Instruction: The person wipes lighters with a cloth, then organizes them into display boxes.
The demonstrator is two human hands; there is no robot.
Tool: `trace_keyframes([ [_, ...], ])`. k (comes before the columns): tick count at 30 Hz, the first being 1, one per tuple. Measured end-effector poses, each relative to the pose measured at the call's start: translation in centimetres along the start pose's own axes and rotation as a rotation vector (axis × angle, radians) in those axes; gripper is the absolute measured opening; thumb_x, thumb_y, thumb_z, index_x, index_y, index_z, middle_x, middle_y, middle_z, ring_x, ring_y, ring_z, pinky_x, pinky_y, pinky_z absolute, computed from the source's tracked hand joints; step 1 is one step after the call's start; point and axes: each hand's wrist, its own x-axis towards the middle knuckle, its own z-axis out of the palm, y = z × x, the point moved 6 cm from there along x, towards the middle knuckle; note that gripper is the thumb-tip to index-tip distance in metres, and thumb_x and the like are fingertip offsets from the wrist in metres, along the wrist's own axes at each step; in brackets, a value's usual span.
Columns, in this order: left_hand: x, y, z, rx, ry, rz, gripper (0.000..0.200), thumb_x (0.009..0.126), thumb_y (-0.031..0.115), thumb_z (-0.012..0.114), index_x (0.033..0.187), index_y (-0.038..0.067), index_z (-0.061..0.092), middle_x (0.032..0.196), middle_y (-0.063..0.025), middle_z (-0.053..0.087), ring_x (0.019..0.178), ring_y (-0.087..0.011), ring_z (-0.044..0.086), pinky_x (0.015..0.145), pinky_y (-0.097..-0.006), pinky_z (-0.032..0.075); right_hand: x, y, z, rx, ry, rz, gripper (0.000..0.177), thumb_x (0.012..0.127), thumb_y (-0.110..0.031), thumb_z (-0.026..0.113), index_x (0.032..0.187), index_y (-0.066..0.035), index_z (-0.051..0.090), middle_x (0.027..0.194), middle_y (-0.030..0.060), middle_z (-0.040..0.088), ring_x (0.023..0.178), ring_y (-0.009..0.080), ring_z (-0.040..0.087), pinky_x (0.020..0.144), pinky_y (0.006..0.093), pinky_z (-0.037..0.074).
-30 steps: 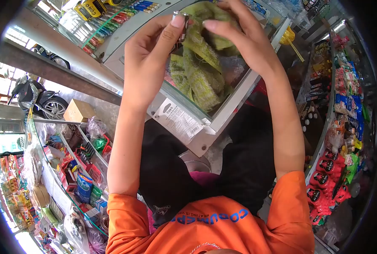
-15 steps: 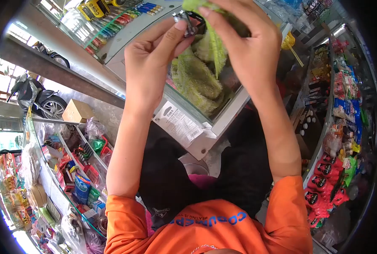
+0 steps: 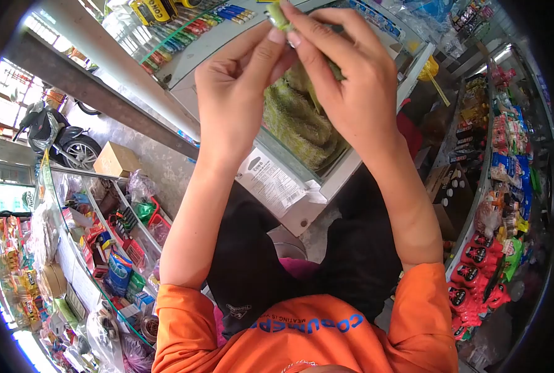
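Observation:
My left hand (image 3: 233, 93) is closed, pinching a small shiny silver-and-dark object (image 3: 272, 22) near the top edge; most of it is hidden by fingers and cloth. Against that object my right hand (image 3: 361, 87) presses a corner of a green cloth (image 3: 298, 124) between thumb and fingers. The fuzzy cloth hangs down behind the right fingers and lies bunched over the glass-edged counter. Both hands meet at the object, fingertips nearly touching.
A white printed card (image 3: 270, 180) lies at the counter's (image 3: 305, 221) near corner. Colourful pens or lighters (image 3: 183, 40) line the case at upper left. Shelves of packets (image 3: 118, 273) stand left, red packs (image 3: 476, 261) right. A motorbike (image 3: 59, 140) and cardboard box (image 3: 116, 160) are farther left.
My right hand has brought the cloth leftward onto the small object, now partly covering it. My left hand has shifted slightly right. The view has moved a little.

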Motion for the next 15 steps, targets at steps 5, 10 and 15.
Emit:
trace_keyframes([
  [5,-0.2,0.2,0.0,-0.009,0.003,-0.009,0.033,0.107,0.015,0.069,0.132,-0.006,0.070,0.118,-0.0126,0.076,0.105,-0.0140,0.073,0.097,-0.0282,0.062,0.5,-0.1,-0.4,-0.081,0.034,-0.080,0.034,0.107,-0.016,0.065,0.137,-0.001,0.071,0.105,0.0137,0.067,0.075,0.0244,0.069,0.061,0.0357,0.056],
  [10,0.4,-0.3,-1.7,-0.103,0.110,-0.030,0.033,0.106,0.016,0.071,0.131,-0.005,0.071,0.116,-0.0108,0.076,0.103,-0.0131,0.073,0.096,-0.0268,0.062,-0.2,-0.8,0.3,-0.166,-0.056,-0.176,0.043,0.099,-0.010,0.072,0.142,-0.017,0.072,0.106,0.0070,0.065,0.081,0.0224,0.065,0.071,0.0355,0.053],
  [15,0.3,-0.2,-1.1,-0.034,0.077,-0.031,0.031,0.105,0.016,0.072,0.130,-0.003,0.073,0.115,-0.0071,0.076,0.101,-0.0106,0.072,0.095,-0.0268,0.062,-0.2,-1.1,-0.2,-0.143,-0.065,-0.156,0.049,0.100,-0.021,0.074,0.148,-0.016,0.067,0.109,0.0085,0.065,0.086,0.0259,0.067,0.075,0.0382,0.054],
])
